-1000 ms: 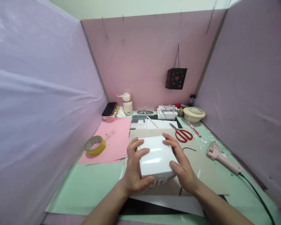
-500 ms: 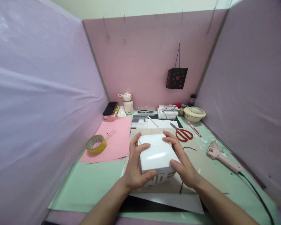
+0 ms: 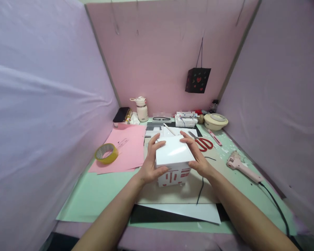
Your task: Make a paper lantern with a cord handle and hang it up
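Note:
A white paper box (image 3: 174, 153) with red marks on its front stands on the brown board (image 3: 157, 195) in the middle of the table. My left hand (image 3: 153, 162) grips its left side, thumb on the front upper edge and fingers along the top. On the opposite side my right hand (image 3: 197, 157) holds it the same way, thumb near the front right corner. Behind my right hand lie red-handled scissors (image 3: 205, 143). A dark cord (image 3: 200, 191) trails over the board, partly hidden by my right hand.
Left are yellow tape (image 3: 106, 153) and pink paper (image 3: 131, 150). A glue gun (image 3: 243, 168) with its cable and a pink cutter (image 3: 214, 137) lie right. A bottle (image 3: 141, 109), markers (image 3: 186, 120) and a bowl (image 3: 216, 122) stand behind. A black paper lantern (image 3: 198, 80) hangs at the back.
The camera view has tilted down. Both hands still hold the box, whose front now faces me more squarely and shows more of its red marks.

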`<state>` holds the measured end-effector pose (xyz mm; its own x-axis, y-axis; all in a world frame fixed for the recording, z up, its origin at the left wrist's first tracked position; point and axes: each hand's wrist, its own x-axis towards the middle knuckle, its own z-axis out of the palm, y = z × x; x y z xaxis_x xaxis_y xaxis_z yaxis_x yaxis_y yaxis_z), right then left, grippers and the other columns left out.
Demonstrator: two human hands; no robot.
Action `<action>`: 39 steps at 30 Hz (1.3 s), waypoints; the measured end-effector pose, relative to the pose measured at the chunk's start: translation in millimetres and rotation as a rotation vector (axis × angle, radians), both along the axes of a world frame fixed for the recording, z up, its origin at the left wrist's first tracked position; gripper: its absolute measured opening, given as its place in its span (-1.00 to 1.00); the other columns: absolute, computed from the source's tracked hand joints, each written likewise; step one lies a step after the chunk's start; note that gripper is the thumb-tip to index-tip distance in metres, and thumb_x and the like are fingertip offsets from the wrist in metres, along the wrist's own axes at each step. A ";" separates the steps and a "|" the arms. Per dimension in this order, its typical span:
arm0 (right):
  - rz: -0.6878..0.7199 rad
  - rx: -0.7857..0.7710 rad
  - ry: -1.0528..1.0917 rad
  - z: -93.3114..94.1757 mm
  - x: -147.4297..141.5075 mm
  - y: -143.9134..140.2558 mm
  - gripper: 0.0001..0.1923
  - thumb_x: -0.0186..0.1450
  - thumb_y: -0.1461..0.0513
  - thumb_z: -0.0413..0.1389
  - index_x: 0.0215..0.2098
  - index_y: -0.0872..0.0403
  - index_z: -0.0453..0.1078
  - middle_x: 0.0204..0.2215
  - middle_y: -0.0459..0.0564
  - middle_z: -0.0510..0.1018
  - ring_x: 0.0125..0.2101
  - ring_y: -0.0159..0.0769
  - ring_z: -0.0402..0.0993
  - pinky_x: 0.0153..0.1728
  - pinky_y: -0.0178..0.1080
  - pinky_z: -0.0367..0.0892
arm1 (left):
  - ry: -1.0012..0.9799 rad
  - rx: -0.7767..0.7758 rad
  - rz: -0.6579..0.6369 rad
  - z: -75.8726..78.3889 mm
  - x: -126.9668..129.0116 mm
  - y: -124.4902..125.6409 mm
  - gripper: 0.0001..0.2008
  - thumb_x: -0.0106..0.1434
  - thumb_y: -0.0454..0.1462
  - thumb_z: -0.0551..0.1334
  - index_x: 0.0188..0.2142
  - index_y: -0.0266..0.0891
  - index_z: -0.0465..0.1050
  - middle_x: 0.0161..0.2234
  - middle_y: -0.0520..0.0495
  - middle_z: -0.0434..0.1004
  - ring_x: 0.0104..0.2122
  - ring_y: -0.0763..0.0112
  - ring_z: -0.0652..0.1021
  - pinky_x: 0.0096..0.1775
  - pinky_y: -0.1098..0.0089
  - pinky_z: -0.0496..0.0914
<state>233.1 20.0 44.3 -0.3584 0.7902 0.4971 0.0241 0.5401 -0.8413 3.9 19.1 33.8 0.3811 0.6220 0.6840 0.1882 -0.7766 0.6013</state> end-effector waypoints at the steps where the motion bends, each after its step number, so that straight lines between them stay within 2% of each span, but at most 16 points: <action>1: -0.008 0.011 -0.013 -1.6 0.1 -0.6 -0.24 0.13 -0.30 0.11 0.14 -0.12 0.15 0.40 0.05 -0.08 0.38 0.03 -0.20 0.27 0.11 0.02 | -0.001 0.007 -0.006 -0.7 0.5 -0.1 -0.26 0.23 0.17 0.17 0.28 -0.04 0.05 0.37 -0.25 -0.21 0.36 -0.13 -0.08 0.25 -0.20 -0.04; 6: -0.011 0.067 -0.024 -14.2 -0.7 -2.7 -0.22 0.19 -0.31 0.02 0.23 -0.14 0.05 0.43 0.01 -0.21 0.40 0.00 -0.29 0.30 0.14 -0.09 | -0.002 0.054 -0.040 -3.5 2.9 -0.5 -0.22 0.25 0.17 0.15 0.34 0.02 -0.08 0.41 -0.20 -0.32 0.38 -0.12 -0.20 0.24 -0.22 -0.04; 10: 0.025 0.073 0.037 -24.3 -4.5 -3.5 -0.22 0.20 -0.31 0.01 0.24 -0.17 0.00 0.44 -0.05 -0.32 0.40 -0.02 -0.37 0.30 0.16 -0.12 | -0.016 0.061 -0.061 -5.9 3.6 -0.7 -0.20 0.24 0.16 0.16 0.35 0.02 -0.10 0.42 -0.19 -0.36 0.38 -0.13 -0.23 0.23 -0.21 0.01; 14: 0.046 0.063 0.066 -26.2 -7.4 -5.2 -0.20 0.20 -0.32 0.01 0.25 -0.21 -0.03 0.44 -0.10 -0.37 0.40 -0.04 -0.43 0.31 0.16 -0.15 | -0.007 0.075 -0.072 -5.9 3.3 -0.2 -0.17 0.23 0.17 0.16 0.36 0.02 -0.12 0.42 -0.20 -0.37 0.38 -0.13 -0.23 0.23 -0.20 0.04; 18: 0.039 0.077 0.058 -23.7 -7.8 -6.6 -0.20 0.20 -0.32 0.00 0.26 -0.20 -0.03 0.44 -0.11 -0.36 0.40 -0.04 -0.47 0.32 0.16 -0.21 | 0.006 0.078 -0.074 -4.4 2.6 -0.3 -0.17 0.23 0.17 0.16 0.36 0.03 -0.13 0.41 -0.20 -0.36 0.38 -0.14 -0.24 0.24 -0.20 0.00; 22: 0.040 0.081 0.068 -24.5 -7.8 -5.5 -0.21 0.20 -0.32 0.00 0.26 -0.21 -0.02 0.44 -0.11 -0.35 0.40 0.02 -0.44 0.31 0.18 -0.15 | 0.009 0.050 -0.082 -3.9 2.3 -1.2 -0.19 0.23 0.16 0.17 0.35 0.04 -0.10 0.40 -0.20 -0.36 0.38 -0.16 -0.23 0.24 -0.21 -0.03; 27: 0.018 0.103 0.068 -27.3 -8.0 -3.3 -0.22 0.18 -0.33 0.00 0.22 -0.19 0.01 0.43 -0.07 -0.28 0.40 0.04 -0.43 0.31 0.19 -0.15 | -0.016 0.019 -0.063 -4.5 2.1 -1.8 -0.29 0.21 0.17 0.19 0.24 0.00 0.06 0.37 -0.22 -0.27 0.36 -0.19 -0.12 0.22 -0.21 -0.01; 35: 0.036 0.097 0.059 -26.7 -5.7 -3.5 -0.24 0.20 -0.29 0.04 0.23 -0.20 0.01 0.43 -0.08 -0.29 0.39 0.07 -0.36 0.28 0.21 -0.04 | -0.014 0.014 -0.057 -5.9 1.4 -2.1 -0.32 0.21 0.17 0.19 0.19 -0.03 0.08 0.36 -0.23 -0.26 0.35 -0.17 -0.08 0.21 -0.19 0.05; 39: 0.033 0.101 0.049 -26.0 -4.0 -3.1 -0.24 0.20 -0.28 0.05 0.23 -0.17 0.03 0.43 -0.04 -0.26 0.39 0.08 -0.31 0.28 0.20 -0.03 | 0.016 0.068 -0.002 -4.9 0.7 -1.8 -0.33 0.21 0.18 0.18 0.18 -0.05 0.12 0.36 -0.24 -0.19 0.35 -0.18 -0.11 0.24 -0.25 -0.09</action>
<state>229.1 16.9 18.4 -0.3568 0.7232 0.5913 -0.0348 0.6223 -0.7820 4.7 17.3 28.9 0.3938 0.5733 0.7185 0.1958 -0.8160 0.5439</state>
